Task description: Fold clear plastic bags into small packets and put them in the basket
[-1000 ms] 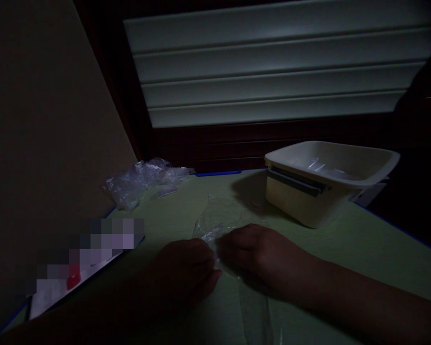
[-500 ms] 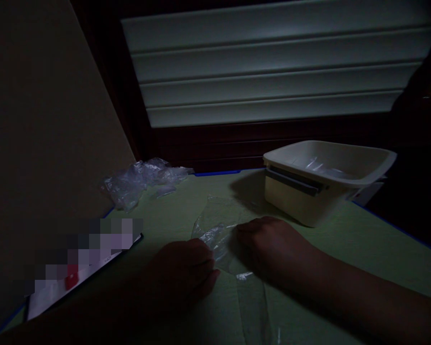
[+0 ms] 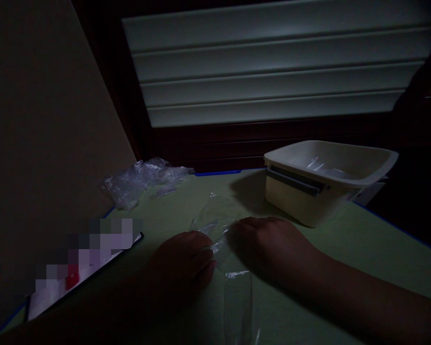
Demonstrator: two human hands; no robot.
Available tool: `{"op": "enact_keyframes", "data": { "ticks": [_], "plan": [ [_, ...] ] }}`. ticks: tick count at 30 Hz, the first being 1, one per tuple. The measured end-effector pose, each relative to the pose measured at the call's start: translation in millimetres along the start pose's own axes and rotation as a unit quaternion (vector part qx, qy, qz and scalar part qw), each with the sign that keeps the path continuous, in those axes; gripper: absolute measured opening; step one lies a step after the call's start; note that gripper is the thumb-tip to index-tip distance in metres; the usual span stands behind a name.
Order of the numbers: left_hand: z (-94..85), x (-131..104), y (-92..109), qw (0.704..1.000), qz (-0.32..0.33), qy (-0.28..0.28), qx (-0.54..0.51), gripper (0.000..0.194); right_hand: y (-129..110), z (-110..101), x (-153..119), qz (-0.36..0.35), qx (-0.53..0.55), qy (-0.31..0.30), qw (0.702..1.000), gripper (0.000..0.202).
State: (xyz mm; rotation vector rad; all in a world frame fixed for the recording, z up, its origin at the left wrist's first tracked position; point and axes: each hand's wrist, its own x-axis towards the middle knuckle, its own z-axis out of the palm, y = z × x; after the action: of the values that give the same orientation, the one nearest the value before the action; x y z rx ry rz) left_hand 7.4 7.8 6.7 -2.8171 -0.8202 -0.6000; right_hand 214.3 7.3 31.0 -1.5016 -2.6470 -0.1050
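Note:
A clear plastic bag (image 3: 219, 211) lies crinkled on the green tabletop between my two hands. My left hand (image 3: 187, 256) has its fingers curled on the bag's left side, with the thumb close beneath them. On the right side, my right hand (image 3: 262, 237) is closed on the plastic, its fingertips partly in shadow. A strip of clear plastic (image 3: 238, 302) runs from the bag toward the near edge of the view.
A cream bin (image 3: 294, 201) with a grey handle and clear plastic inside stands at the right. Crumpled clear plastic (image 3: 129, 184) lies at the back left. A tablet-like device (image 3: 93, 268), partly pixelated, is at the left. A slatted panel (image 3: 266, 67) rises behind the table (image 3: 380, 249).
The near plastic strip has shifted left and straightened. My left hand has risen slightly on the bag, while my right hand has barely moved.

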Motion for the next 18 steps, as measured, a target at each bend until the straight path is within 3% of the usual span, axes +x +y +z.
{"op": "enact_keyframes", "data": {
  "ticks": [4,6,11,18],
  "plan": [
    [-0.8,0.7,0.8,0.996,0.075,0.045,-0.009,0.022,-0.1,0.2,0.9,-0.026,-0.003,0.054,0.998,0.016],
    [-2.6,1.8,2.0,0.993,0.102,0.066,-0.006,0.023,0.5,0.6,1.4,-0.031,-0.011,0.053,0.998,0.014],
    [-7.2,3.2,5.7,0.992,0.108,0.065,0.007,0.032,0.6,3.7,1.6,-0.067,-0.019,0.012,0.998,0.013],
    [-2.5,-0.5,4.0,0.991,0.111,0.069,0.006,0.036,-0.1,5.3,-0.4,-0.121,0.045,0.035,0.991,0.015]
  ]
}}
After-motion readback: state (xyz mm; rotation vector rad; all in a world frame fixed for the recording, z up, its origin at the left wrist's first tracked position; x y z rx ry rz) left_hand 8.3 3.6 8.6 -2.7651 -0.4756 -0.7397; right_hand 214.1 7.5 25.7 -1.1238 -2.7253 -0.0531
